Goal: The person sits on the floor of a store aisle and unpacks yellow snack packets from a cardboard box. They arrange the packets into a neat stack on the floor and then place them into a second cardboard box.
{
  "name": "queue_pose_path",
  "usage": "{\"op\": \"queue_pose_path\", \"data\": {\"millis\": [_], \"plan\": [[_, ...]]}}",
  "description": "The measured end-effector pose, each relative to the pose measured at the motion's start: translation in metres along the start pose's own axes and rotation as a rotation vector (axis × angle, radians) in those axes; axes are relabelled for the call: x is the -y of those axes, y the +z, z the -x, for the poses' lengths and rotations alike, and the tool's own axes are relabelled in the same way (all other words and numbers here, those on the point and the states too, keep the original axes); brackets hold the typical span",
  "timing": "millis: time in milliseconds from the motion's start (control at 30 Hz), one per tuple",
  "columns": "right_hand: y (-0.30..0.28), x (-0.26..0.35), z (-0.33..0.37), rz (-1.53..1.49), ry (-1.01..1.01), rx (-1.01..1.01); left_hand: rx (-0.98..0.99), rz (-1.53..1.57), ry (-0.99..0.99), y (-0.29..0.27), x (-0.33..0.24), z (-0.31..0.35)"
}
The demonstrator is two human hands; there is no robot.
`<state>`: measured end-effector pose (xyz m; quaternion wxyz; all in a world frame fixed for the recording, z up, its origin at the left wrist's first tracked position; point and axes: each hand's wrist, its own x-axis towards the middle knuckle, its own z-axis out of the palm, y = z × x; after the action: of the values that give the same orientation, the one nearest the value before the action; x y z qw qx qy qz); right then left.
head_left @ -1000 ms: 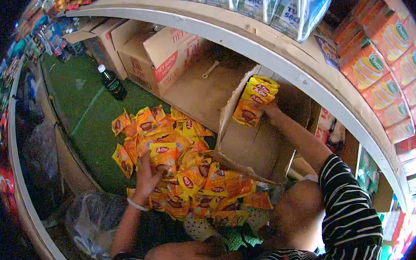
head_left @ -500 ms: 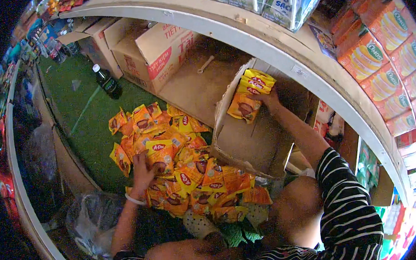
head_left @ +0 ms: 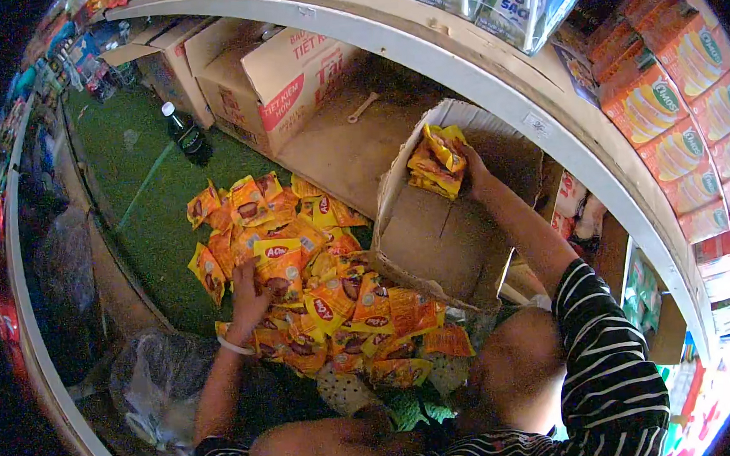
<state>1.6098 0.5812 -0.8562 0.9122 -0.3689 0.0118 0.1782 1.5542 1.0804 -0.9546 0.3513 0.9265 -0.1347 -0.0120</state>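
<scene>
A heap of orange and yellow seasoning packets (head_left: 332, 305) lies on the green floor covering in front of me. My left hand (head_left: 250, 298) has its fingers closed on the near-left edge of one packet (head_left: 279, 265) on top of the heap. To the right, an open cardboard box (head_left: 421, 254) stands beside the heap. Inside its far left corner my right hand (head_left: 472, 171) grips a small stack of packets (head_left: 438, 167), standing on edge and slightly bent. The fingers behind that stack are partly hidden.
Behind the heap stand cardboard cartons (head_left: 269, 92) and a dark bottle with a white cap (head_left: 187, 135). A curved shelf edge (head_left: 421, 53) passes above the box. Clear plastic bags (head_left: 158, 391) lie at left; orange cartons (head_left: 658, 105) are stacked at right.
My right hand has turned the stack of packets from lying flatter to more upright in the box's corner. My left hand stays at the same packet on the heap.
</scene>
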Motion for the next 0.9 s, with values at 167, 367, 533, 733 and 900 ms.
{"op": "queue_pose_path", "data": {"millis": [167, 367, 533, 733, 900], "plan": [[-0.066, 0.022, 0.001, 0.310, -0.030, -0.409, -0.011, -0.023, 0.036, 0.014, -0.015, -0.005], [-0.016, -0.008, -0.006, 1.015, -0.097, -0.403, 0.000, -0.011, -0.017, -0.002, -0.005, 0.002], [-0.062, -0.010, 0.010, 1.204, -0.260, -0.450, 0.008, 0.010, 0.008, 0.013, -0.028, -0.008], [-0.029, -0.010, 0.015, 1.623, -0.328, -0.428, -0.032, 0.041, -0.025, 0.009, -0.017, -0.002], [-0.032, -0.011, 0.011, 1.852, -0.327, -0.487, -0.100, -0.054, 0.088, 0.002, -0.010, 0.002]]}}
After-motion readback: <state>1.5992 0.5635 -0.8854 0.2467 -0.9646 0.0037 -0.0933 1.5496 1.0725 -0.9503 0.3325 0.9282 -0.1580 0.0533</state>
